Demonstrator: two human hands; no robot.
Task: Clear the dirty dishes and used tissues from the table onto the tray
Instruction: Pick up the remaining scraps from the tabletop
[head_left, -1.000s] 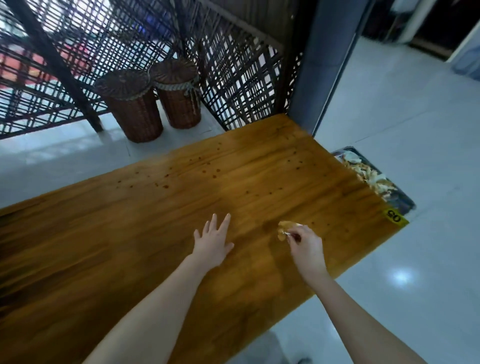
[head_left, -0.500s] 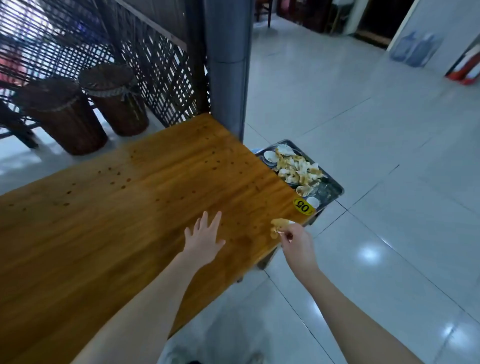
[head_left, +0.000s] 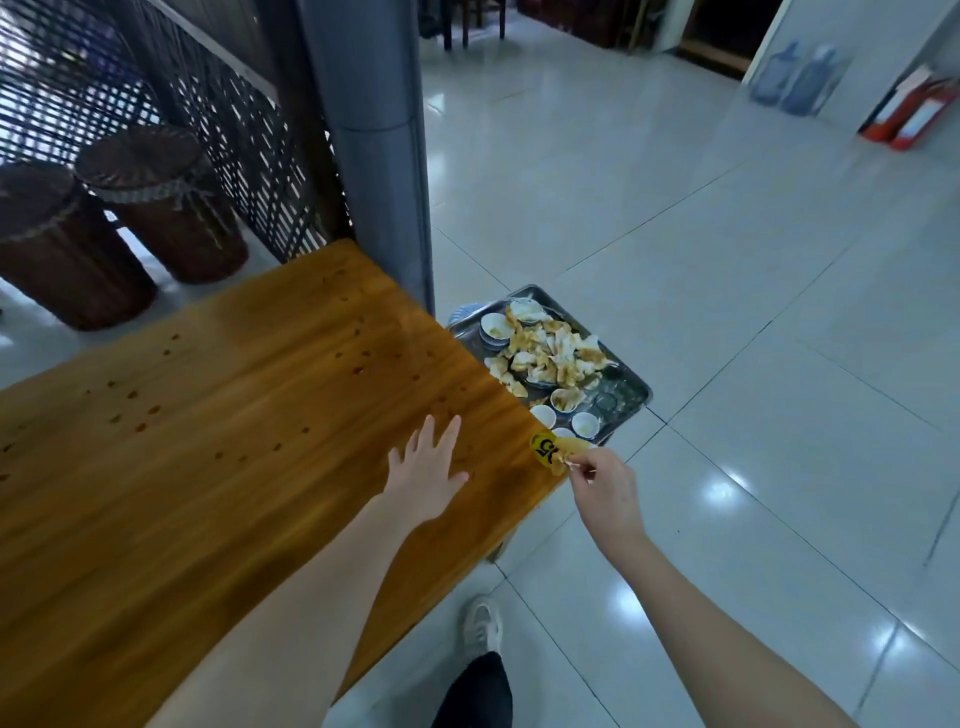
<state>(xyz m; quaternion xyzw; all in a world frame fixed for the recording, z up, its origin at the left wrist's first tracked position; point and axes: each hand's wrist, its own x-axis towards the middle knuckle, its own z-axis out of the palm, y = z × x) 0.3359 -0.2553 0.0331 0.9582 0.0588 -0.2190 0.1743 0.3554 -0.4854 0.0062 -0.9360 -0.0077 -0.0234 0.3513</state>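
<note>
My right hand (head_left: 605, 488) pinches a stained yellowish used tissue (head_left: 566, 451) just past the near right corner of the wooden table (head_left: 218, 441). My left hand (head_left: 428, 467) rests flat on the tabletop with fingers spread, holding nothing. Beyond the table's right end, lower down, sits a metal tray (head_left: 636, 389) piled with crumpled stained tissues (head_left: 550, 353) and small white bowls (head_left: 584, 423). A yellow number sticker (head_left: 543, 448) marks the table corner beside the tissue.
A grey pillar (head_left: 379, 135) stands at the table's far right corner. Two woven baskets (head_left: 156, 202) sit by a lattice screen at the back left. Glossy tiled floor spreads to the right. My shoe (head_left: 482, 626) is on the floor near the table edge.
The view has swung right, bringing the tray fully into sight. My right hand carried the tissue from over the tabletop to beyond the table corner. My left hand stayed flat on the wood.
</note>
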